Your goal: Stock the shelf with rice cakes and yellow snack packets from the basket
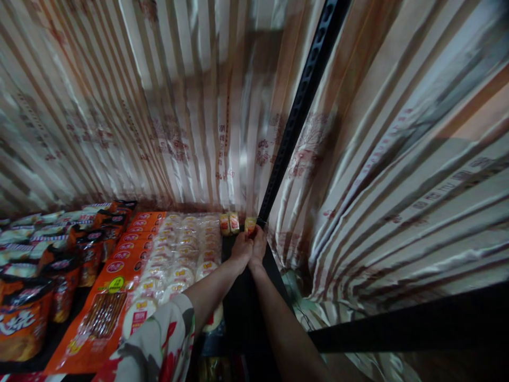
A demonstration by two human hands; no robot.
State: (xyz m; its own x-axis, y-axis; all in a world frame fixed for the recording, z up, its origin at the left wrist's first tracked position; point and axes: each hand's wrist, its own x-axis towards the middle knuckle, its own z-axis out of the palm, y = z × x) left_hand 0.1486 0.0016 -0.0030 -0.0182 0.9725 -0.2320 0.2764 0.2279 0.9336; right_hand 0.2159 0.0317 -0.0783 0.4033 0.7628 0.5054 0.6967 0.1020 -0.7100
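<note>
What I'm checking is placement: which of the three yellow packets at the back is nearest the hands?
The rightmost packet, at the right hand beside the black post; the other pair sits leftward.

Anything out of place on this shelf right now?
Nothing spilled or torn. Only three small yellow-and-red packets stand loosely at the back of the black shelf strip, unlike the tidy rows of round white cakes. The left hand and right hand meet just in front of them.

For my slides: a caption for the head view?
Left hand and right hand meet beside a yellow snack pack at the back of the shelf, by a black slotted post.
</note>
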